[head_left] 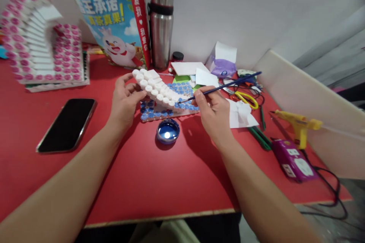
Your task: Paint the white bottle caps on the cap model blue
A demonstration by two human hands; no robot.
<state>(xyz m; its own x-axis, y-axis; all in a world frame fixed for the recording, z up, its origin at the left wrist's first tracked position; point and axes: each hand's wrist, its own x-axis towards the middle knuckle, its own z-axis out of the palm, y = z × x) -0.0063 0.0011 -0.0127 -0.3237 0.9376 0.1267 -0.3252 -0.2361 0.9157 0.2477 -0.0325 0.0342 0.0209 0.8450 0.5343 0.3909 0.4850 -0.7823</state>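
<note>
Your left hand [124, 100] grasps the stepped model [159, 93] at its left end. The thumb lies over the top row of white caps and the fingers curl against the side. Your right hand [212, 112] pinches the paintbrush [228, 84] low on the handle. The bristle tip touches the blue-painted caps on the model's right part, and the handle slants away toward 2 o'clock.

The stepped model rests on the red worktop [148, 174], between both hands. The paint dish [168, 131] stands just beside it at 6 o'clock, apart from both hands. From the dish to the worktop's near edge at 6 o'clock, the surface lies open between your forearms.

At 9 o'clock the phone [67, 123] lies well apart from the left hand, with bare surface between. At 3 o'clock room is tight. A paper sheet [242, 115] and the scissors [246, 98] lie near the right hand. The glue gun [298, 125] and purple box [293, 159] sit beyond, close to the right edge. At 12 o'clock the flask [161, 26] stands against the wall.
</note>
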